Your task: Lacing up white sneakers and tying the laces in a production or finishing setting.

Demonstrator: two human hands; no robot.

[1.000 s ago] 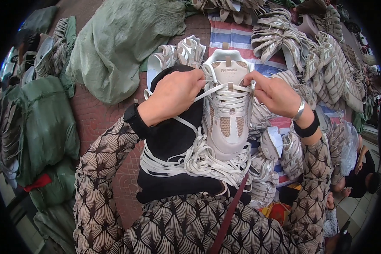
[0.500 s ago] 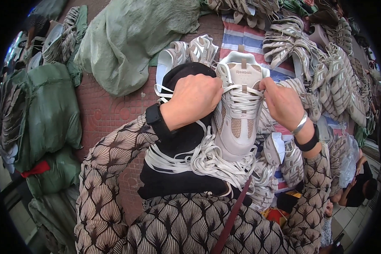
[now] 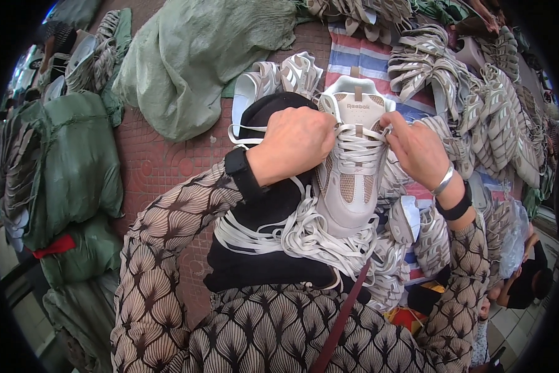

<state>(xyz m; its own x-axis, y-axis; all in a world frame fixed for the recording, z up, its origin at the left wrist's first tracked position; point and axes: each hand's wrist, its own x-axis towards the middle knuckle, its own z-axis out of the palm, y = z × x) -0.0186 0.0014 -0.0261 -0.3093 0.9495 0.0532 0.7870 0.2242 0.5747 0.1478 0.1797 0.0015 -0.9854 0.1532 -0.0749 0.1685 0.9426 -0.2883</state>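
A beige and white sneaker (image 3: 349,210) lies in front of me, its toe toward my body and its tongue (image 3: 358,107) upright at the far end. White laces cross its front. My left hand (image 3: 299,144) is closed at the left eyelets, pinching a white shoelace (image 3: 247,141) whose loose part loops out left of the wrist. At the right eyelets my right hand (image 3: 416,148) is closed too, thumb and forefinger pinching the lace by the shoe's collar. A heap of loose white laces (image 3: 310,227) lies over black cloth (image 3: 261,258) on my lap, touching the toe.
Piles of similar sneakers (image 3: 425,62) lie at the right on a striped sheet (image 3: 354,53). Green sacks (image 3: 74,161) stand at the left, and a pale green sack (image 3: 192,68) lies ahead on red paving (image 3: 152,161). Another person (image 3: 531,280) sits at the far right.
My left hand has shifted slightly right, closer to the middle of the lacing. The right hand stays at the right eyelets, its fingers a little changed. The sneaker stays almost in place.
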